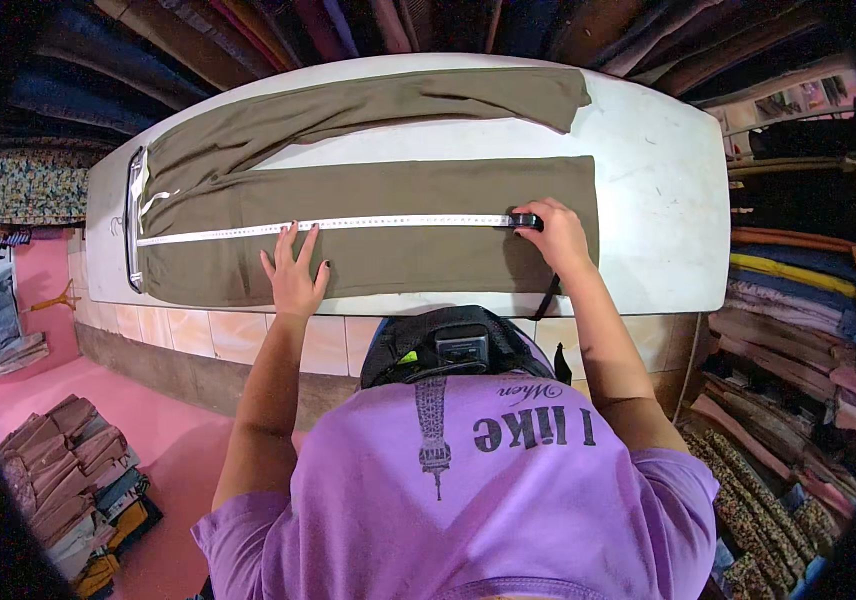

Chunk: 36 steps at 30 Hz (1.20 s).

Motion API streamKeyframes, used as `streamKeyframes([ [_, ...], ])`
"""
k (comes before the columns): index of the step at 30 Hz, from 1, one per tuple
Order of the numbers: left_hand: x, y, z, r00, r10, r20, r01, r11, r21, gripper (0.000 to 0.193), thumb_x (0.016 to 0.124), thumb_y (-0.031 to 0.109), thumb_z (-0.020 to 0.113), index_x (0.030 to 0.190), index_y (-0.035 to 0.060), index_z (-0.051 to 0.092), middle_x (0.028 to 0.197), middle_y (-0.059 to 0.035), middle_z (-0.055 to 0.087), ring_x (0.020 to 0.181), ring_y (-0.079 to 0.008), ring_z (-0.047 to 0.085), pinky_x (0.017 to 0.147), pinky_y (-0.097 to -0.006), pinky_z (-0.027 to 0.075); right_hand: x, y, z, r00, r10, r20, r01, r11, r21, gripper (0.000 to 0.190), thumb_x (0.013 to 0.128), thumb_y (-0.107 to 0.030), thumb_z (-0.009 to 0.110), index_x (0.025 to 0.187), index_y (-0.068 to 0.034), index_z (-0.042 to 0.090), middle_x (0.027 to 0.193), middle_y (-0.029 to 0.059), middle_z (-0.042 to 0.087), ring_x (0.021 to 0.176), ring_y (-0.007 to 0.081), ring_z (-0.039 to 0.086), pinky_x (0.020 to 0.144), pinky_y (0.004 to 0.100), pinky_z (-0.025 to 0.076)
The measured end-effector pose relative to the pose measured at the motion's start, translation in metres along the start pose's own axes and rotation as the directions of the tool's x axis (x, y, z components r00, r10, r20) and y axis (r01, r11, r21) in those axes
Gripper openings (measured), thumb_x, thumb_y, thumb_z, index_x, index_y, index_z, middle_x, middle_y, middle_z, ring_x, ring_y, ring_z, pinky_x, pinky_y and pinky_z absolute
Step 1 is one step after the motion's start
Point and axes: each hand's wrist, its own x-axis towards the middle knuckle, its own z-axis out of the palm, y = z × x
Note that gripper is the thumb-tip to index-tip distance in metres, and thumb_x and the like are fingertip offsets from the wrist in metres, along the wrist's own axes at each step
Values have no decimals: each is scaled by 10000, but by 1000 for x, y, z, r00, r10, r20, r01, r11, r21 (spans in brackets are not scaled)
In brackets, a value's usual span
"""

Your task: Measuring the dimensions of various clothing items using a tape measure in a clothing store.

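Observation:
Olive-brown trousers [413, 187] lie on a white table [653, 195], waistband at the left and legs stretching right. A metal clip hanger [132, 217] sits along the waistband. Down the near leg runs a white measuring tape [375, 222], drawn straight from the waist end to its small black case [525, 220]. My right hand [554, 234] grips that case near the leg's hem; a black strap [546, 297] hangs below. With fingers spread, my left hand [297, 271] rests on the near leg, fingertips touching the tape.
Fabric items [323, 30] line the far side of the table. Folded garments are stacked on shelves [795, 277] at the right. At lower left, more folded clothes [68, 472] lie on the pink floor [173, 442]. A patterned cloth bundle [38, 184] stands by the table's left end.

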Motion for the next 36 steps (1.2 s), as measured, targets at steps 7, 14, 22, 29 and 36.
streamKeyframes([
  [7,-1,1,-1,1000,17,-11,-17,1000,-2,659,804,239,646,1427,254,432,1502,-77,318,1415,-289,259,1100,-662,122,-3,10,-12,999,35,-23,-35,999,-15,292,707,-122,782,987,-188,728,917,87,642,864,322,637,767,430,516],
  [14,-3,-1,1,1000,11,-11,-11,1000,15,673,795,216,656,1429,242,430,1507,-95,309,1416,-303,253,1093,-669,136,-4,27,-21,998,11,-68,-11,1000,-2,291,696,-114,786,972,-188,732,884,94,633,853,317,631,768,423,512],
  [22,-1,1,1,999,26,-18,-26,999,21,682,793,204,658,1433,234,424,1507,-101,308,1413,-308,257,1092,-669,135,-6,39,-31,996,73,-44,-74,997,-17,297,694,-112,785,975,-189,726,876,89,631,842,313,625,757,417,512],
  [29,-1,-1,1,1000,27,-9,-27,1000,9,677,796,192,656,1432,211,425,1512,-112,301,1413,-323,257,1092,-674,119,-8,45,-36,996,42,-73,-44,998,-37,277,699,-119,781,958,-199,725,873,83,631,849,305,628,760,416,512],
  [36,-3,-3,2,1000,8,5,-8,1000,17,677,803,226,642,1441,212,416,1507,-115,306,1416,-322,249,1090,-676,120,-11,59,-42,994,76,-83,-78,997,-18,272,700,-107,778,957,-180,728,878,81,638,856,303,630,763,412,514],
])
